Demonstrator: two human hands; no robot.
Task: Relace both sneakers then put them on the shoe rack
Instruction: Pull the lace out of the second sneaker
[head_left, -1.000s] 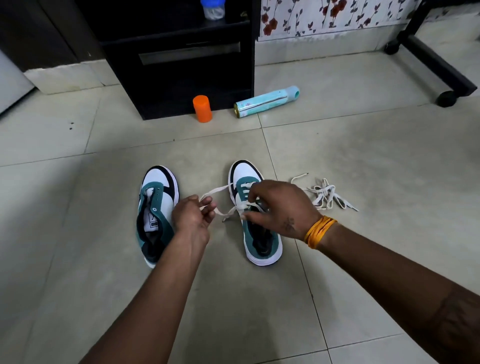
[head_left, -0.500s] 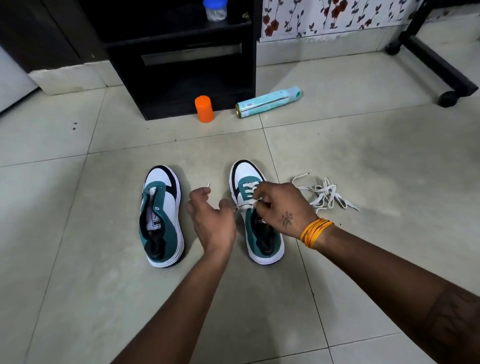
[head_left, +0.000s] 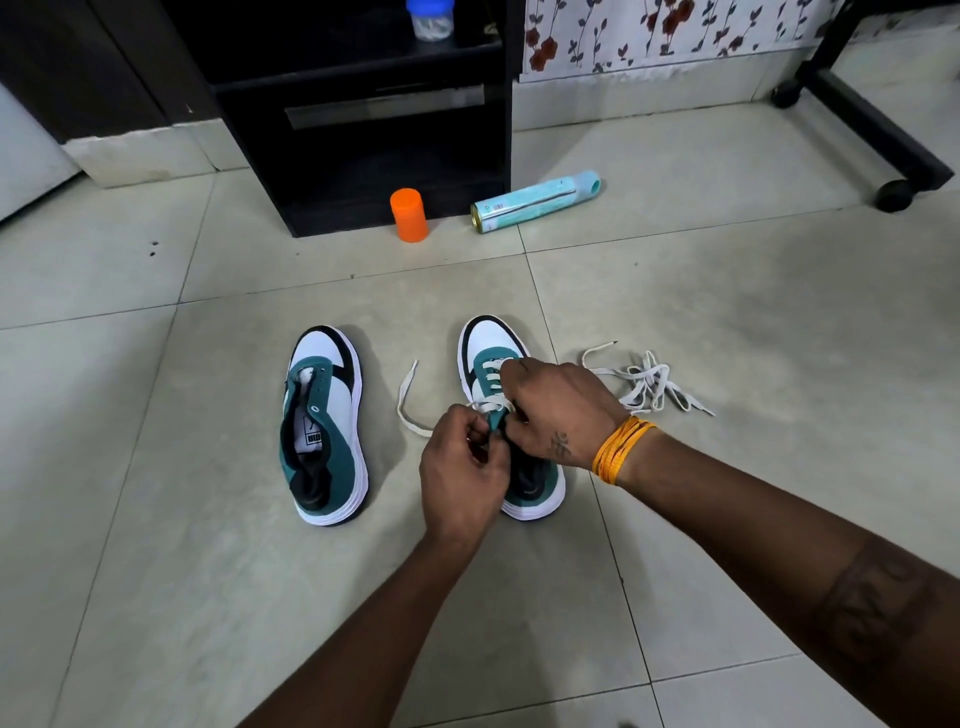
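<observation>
Working on the right sneaker (head_left: 491, 347) on the tiled floor (head_left: 727, 312): left hand (head_left: 462, 475) pinching its teal eyelet flap, right hand (head_left: 561, 410) curling round the lace (head_left: 410, 410) at the eyelets. Lying unlaced just to the left, the other sneaker (head_left: 324, 426). Sitting to the right, a loose lace (head_left: 644, 382). Standing beyond, a black rack (head_left: 363, 104).

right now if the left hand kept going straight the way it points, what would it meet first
Likely the right sneaker: the left hand points up and slightly right at its eyelet flap, which it pinches, with the right hand just beyond. Depth is hard to judge from this single view.
</observation>
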